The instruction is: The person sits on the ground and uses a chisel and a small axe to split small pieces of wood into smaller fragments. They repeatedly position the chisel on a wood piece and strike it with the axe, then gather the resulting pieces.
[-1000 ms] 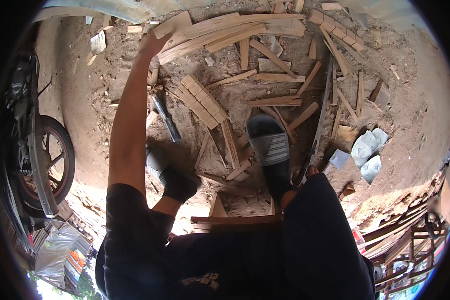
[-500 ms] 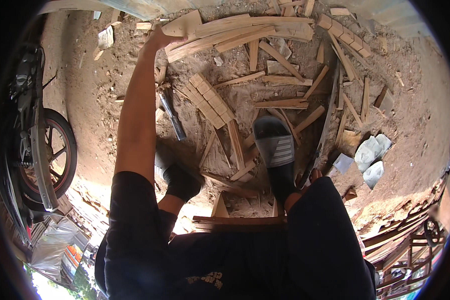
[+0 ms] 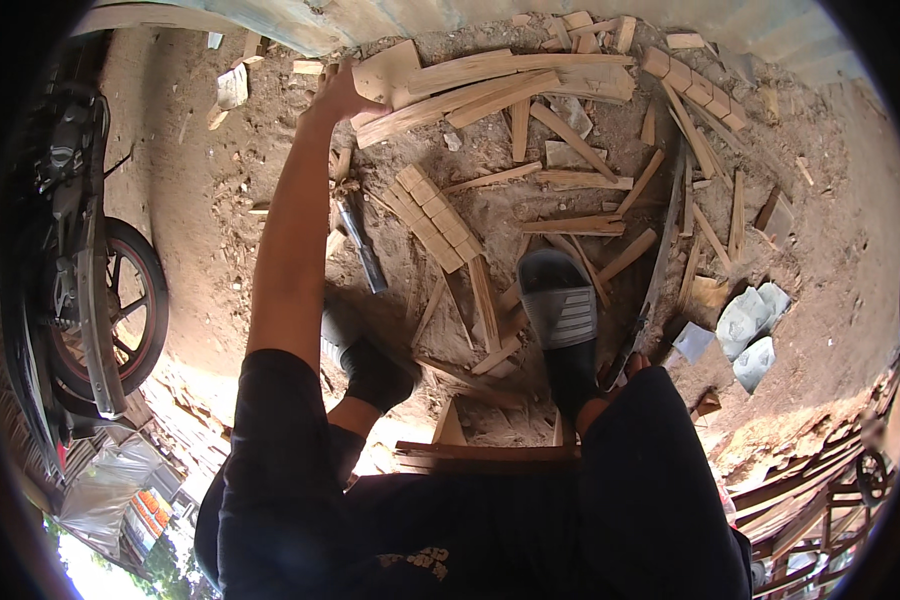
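Observation:
My left hand [image 3: 338, 100] is stretched far forward, fingers apart, at the left end of a stack of split wooden slats [image 3: 450, 98] and a flat board [image 3: 390, 72]. Its thumb reaches over the near slat; whether it presses on it I cannot tell. My right hand [image 3: 636, 364] is mostly hidden behind my right knee. Only some curled fingers show, at the lower end of a long, narrow, dark blade [image 3: 660, 262] that points away from me. Between my feet and the stack lies a bundle of small, squared wooden blocks [image 3: 432, 218] in rows.
A dark cylindrical tool [image 3: 362, 248] lies left of the blocks. Loose wood strips [image 3: 575, 228] are strewn around my sandalled foot [image 3: 558, 300]. More blocks [image 3: 695, 88] lie at far right, grey-white scraps [image 3: 750, 322] nearer. A motorcycle [image 3: 90, 290] stands at left.
The whole view has shifted slightly, so everything sits a little further right and lower. The fingers of my left hand now point more forward. The right hand and blade look unchanged.

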Motion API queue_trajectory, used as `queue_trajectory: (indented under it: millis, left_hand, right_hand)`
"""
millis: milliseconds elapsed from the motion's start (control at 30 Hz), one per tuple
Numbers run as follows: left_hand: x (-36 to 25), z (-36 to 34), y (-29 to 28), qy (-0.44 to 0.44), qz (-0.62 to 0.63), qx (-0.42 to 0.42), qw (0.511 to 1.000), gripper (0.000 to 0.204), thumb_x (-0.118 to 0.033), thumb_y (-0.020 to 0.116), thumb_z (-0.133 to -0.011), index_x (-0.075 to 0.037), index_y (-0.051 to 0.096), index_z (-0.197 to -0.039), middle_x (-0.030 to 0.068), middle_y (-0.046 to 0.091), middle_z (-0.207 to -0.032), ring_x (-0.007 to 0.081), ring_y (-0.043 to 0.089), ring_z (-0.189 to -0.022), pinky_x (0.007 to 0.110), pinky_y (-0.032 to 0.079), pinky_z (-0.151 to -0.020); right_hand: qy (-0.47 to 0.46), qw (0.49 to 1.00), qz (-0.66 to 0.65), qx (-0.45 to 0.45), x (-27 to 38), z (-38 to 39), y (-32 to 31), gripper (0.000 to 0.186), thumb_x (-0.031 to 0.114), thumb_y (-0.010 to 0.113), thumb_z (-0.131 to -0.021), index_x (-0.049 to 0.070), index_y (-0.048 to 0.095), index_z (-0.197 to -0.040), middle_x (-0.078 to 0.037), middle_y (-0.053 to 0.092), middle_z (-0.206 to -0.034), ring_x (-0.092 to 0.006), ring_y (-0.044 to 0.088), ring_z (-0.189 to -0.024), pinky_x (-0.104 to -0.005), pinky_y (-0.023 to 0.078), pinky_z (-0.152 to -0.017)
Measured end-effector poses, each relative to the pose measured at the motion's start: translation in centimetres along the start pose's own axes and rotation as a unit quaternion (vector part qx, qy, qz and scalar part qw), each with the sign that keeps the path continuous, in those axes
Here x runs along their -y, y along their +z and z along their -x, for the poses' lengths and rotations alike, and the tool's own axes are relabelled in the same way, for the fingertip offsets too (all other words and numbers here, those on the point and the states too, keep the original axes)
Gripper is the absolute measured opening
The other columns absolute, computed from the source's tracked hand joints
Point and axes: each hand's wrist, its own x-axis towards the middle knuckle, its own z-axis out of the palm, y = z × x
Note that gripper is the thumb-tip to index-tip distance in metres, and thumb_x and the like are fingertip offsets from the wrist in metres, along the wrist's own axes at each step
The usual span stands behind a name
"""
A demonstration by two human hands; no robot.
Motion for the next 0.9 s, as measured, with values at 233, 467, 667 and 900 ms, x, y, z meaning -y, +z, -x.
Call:
queue_trajectory:
  millis: [233, 467, 667, 900]
  left_hand:
    - [-2.4, 0.5, -1.7, -0.021, -0.069, 0.065, 0.995, 0.127, -0.054, 0.085, -0.047, -0.013, 0.016, -0.147, 0.0175, 0.019, -0.150, 0.0409, 0.015, -0.139, 0.070, 0.015, -0.105]
    - [-2.0, -0.4, -1.2, -0.028, -0.066, 0.055, 0.996, 0.127, -0.049, 0.087, -0.048, -0.010, 0.015, -0.146, 0.0199, 0.016, -0.151, 0.0388, 0.016, -0.140, 0.069, 0.015, -0.106]
    - [0.0, -0.4, -0.1, 0.025, 0.011, 0.014, 1.000, 0.121, -0.053, 0.085, -0.051, -0.010, 0.020, -0.144, 0.0223, 0.025, -0.147, 0.0398, 0.021, -0.138, 0.065, 0.018, -0.108]
    - [0.2, 4.9, -4.2, 0.115, 0.036, -0.098, 0.988, 0.073, -0.052, 0.070, -0.075, -0.009, 0.046, -0.129, 0.0197, 0.061, -0.116, 0.0374, 0.057, -0.110, 0.048, 0.044, -0.093]
  right_hand:
    - [-0.004, 1.000, -0.001, -0.005, 0.3, -0.6, 0.1, 0.040, 0.027, 0.058, -0.085, 0.000, 0.054, -0.114, -0.021, 0.060, -0.112, -0.0342, 0.056, -0.107, -0.0412, 0.047, -0.087]
    - [-0.002, 1.000, 0.001, -0.011, 0.3, -0.7, -0.3, 0.041, 0.027, 0.058, -0.085, -0.001, 0.054, -0.114, -0.021, 0.060, -0.111, -0.0341, 0.057, -0.106, -0.0409, 0.047, -0.086]
    - [-0.002, 1.000, -0.002, -0.014, 0.6, -1.0, -0.3, 0.042, 0.028, 0.058, -0.085, -0.001, 0.053, -0.115, -0.021, 0.060, -0.111, -0.0341, 0.058, -0.105, -0.0407, 0.047, -0.086]
    - [-0.016, 1.000, -0.006, -0.022, 2.2, -3.6, 0.2, 0.042, 0.028, 0.059, -0.085, -0.001, 0.053, -0.115, -0.022, 0.061, -0.110, -0.0341, 0.058, -0.105, -0.0404, 0.048, -0.086]
